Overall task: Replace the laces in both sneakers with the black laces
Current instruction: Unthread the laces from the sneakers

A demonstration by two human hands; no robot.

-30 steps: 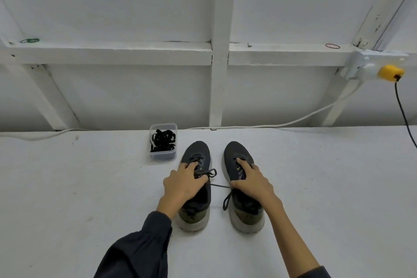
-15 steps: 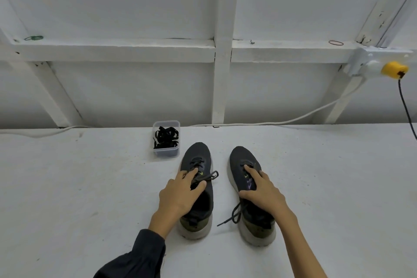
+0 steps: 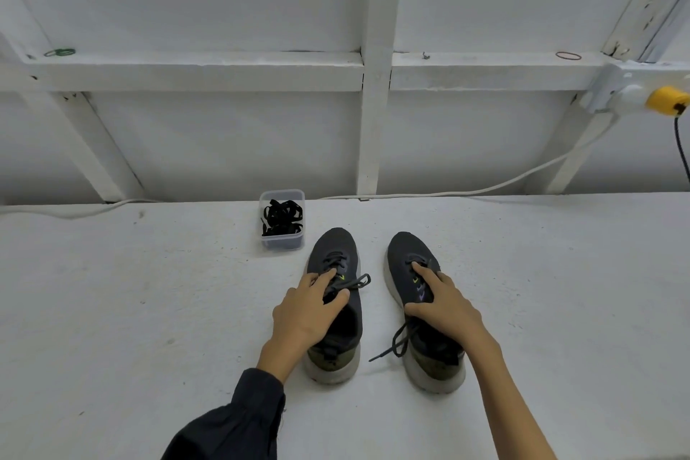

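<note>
We find the left hand (image 3: pixel 308 312) with its grip narrowed. Forefinger and thumb pinch the dark grey tied lace (image 3: pixel 354 282) over the tongue of the dark grey, pale-soled left sneaker (image 3: pixel 336 243), the other fingers loosely bent beside it. The right hand (image 3: pixel 446 310) has a wider grip: its thumb is on the inner flank of the matching right sneaker (image 3: pixel 405 246), its fingers curl over the outer flank, and its forefinger stretches up along the eyelets. From that shoe a dark loose lace (image 3: pixel 396 344) trails onto the white tabletop (image 3: pixel 149 310) between the two heels.

A second ago we saw the pair almost touching and a lace drawn taut from hand to hand. Now the right sneaker sits farther right with a clear gap, and the lace hangs slack. Against half a second ago we notice hardly any shift.

Just beyond the left sneaker's toe, to its left, stands a small clear plastic tub (image 3: pixel 282 243) holding the coiled black laces (image 3: pixel 282 215). A white cable (image 3: pixel 485 190) runs along the tabletop's far edge towards a yellow plug (image 3: pixel 666 101).
</note>
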